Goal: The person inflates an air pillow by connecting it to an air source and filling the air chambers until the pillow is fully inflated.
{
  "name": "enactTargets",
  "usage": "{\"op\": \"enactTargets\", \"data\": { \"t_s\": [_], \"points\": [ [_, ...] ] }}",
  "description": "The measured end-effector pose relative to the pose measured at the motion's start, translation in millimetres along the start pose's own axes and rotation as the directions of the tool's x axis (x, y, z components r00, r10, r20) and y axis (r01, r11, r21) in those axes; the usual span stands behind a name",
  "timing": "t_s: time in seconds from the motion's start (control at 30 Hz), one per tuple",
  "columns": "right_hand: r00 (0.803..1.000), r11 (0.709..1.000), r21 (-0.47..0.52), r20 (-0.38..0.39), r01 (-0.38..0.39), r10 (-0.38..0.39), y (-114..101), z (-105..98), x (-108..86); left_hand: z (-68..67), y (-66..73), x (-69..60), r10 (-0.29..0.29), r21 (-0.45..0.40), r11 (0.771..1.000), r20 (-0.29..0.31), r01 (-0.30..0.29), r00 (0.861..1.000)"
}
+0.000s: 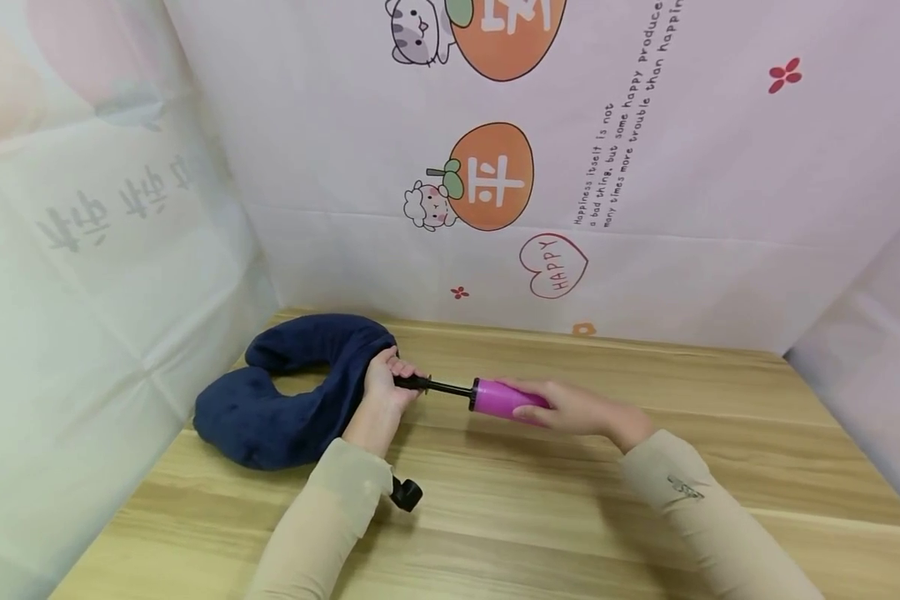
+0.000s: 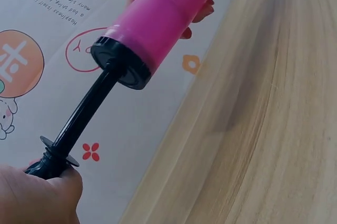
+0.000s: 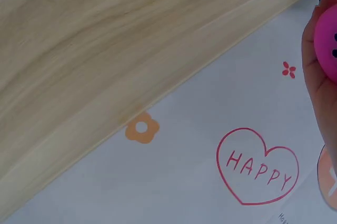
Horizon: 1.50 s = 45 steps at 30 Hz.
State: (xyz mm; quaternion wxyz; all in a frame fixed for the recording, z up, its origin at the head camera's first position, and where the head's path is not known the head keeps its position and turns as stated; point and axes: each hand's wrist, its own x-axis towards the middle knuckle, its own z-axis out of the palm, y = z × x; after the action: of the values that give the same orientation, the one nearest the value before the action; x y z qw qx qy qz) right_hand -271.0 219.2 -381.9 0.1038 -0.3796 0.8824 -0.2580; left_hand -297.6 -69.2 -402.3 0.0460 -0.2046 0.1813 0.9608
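Note:
A navy U-shaped pillow (image 1: 270,421) lies at the table's left. My left hand (image 1: 386,383) is at its right edge, gripping the black nozzle end of a pump; in the left wrist view this hand (image 2: 42,197) shows at lower left. A black rod (image 1: 450,388) runs from there into the pink pump barrel (image 1: 498,398). My right hand (image 1: 570,408) is wrapped around the barrel. In the left wrist view the barrel (image 2: 163,19) has a black end cap. At the right wrist view's edge, my right hand (image 3: 318,77) holds the pink barrel (image 3: 327,45).
A small black object (image 1: 407,494) lies beside my left sleeve, partly covered. Behind the wooden table (image 1: 540,517) hangs a printed white cloth (image 1: 345,167), with another white cloth (image 1: 82,275) along the left side.

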Motion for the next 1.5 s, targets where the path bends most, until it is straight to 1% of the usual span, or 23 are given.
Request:
{"op": "enactTargets", "data": {
  "t_s": [0.1, 0.2, 0.3, 0.4, 0.5, 0.57, 0.63, 0.73, 0.93, 1.1, 1.2, 1.33, 1.4, 1.5],
  "points": [
    [1.0, 1.0, 0.01, -0.001, -0.026, 0.026, 2.3, -3.7, -3.9, -0.4, -0.4, 0.6, -0.002, -0.03, 1.0, 0.002, 0.002, 1.0],
    [0.999, 0.999, -0.003, -0.008, -0.04, 0.04, -0.3, -4.8, -1.1, -0.1, -1.5, 1.0, 0.026, -0.047, 0.999, 0.004, -0.026, 1.0],
    [0.999, 0.999, -0.04, -0.012, -0.03, 0.03, -7.0, -2.5, 9.4, 1.0, -5.1, 1.6, 0.046, -0.039, 0.998, 0.01, -0.046, 0.999],
    [1.0, 0.997, -0.082, -0.006, -0.008, 0.007, -14.7, 1.8, 23.8, 2.7, -10.1, 1.6, 0.03, -0.025, 0.999, 0.012, -0.03, 0.999],
    [1.0, 0.996, -0.09, -0.002, 0.013, -0.013, -18.4, 4.6, 34.1, 4.7, -12.9, 0.9, 0.033, -0.029, 0.999, -0.005, -0.033, 0.999],
    [1.0, 0.997, -0.073, -0.001, 0.009, -0.009, -17.8, 4.8, 35.0, 5.9, -12.1, 0.0, 0.046, -0.028, 0.999, -0.016, -0.047, 0.999],
    [1.0, 0.999, -0.044, -0.002, -0.007, 0.006, -15.0, 3.4, 31.3, 6.8, -10.0, -0.6, 0.048, -0.031, 0.998, -0.022, -0.048, 0.999],
    [1.0, 1.0, 0.0, 0.006, -0.022, 0.022, -8.8, 1.0, 21.8, 6.9, -5.3, -1.6, 0.035, -0.025, 0.999, -0.032, -0.036, 0.999],
    [1.0, 0.999, 0.048, -0.005, -0.011, 0.011, 6.7, -5.0, 2.4, 6.7, 1.4, -1.5, 0.015, -0.029, 0.999, -0.037, -0.016, 0.999],
    [1.0, 0.998, 0.071, -0.011, -0.004, 0.004, 17.4, -11.9, -10.6, 3.3, 5.0, -0.5, 0.024, -0.06, 0.998, -0.036, -0.026, 0.999],
    [1.0, 0.997, 0.069, -0.002, -0.015, 0.015, 18.0, -14.7, -12.2, -0.7, 6.7, 0.1, 0.036, -0.082, 0.996, -0.034, -0.038, 0.999],
    [1.0, 1.0, 0.026, -0.001, -0.015, 0.015, 9.2, -13.9, -1.8, 0.3, 2.1, 0.1, 0.051, -0.069, 0.996, -0.023, -0.052, 0.998],
    [1.0, 1.0, 0.002, -0.001, -0.005, 0.005, 2.2, -10.6, 7.2, 1.6, -2.3, -0.3, 0.052, -0.056, 0.997, -0.017, -0.053, 0.999],
    [1.0, 0.999, -0.037, 0.009, 0.01, -0.01, -8.5, -2.0, 23.2, 3.0, -8.9, -1.4, 0.036, -0.035, 0.999, -0.018, -0.037, 0.999]
  ]
}}
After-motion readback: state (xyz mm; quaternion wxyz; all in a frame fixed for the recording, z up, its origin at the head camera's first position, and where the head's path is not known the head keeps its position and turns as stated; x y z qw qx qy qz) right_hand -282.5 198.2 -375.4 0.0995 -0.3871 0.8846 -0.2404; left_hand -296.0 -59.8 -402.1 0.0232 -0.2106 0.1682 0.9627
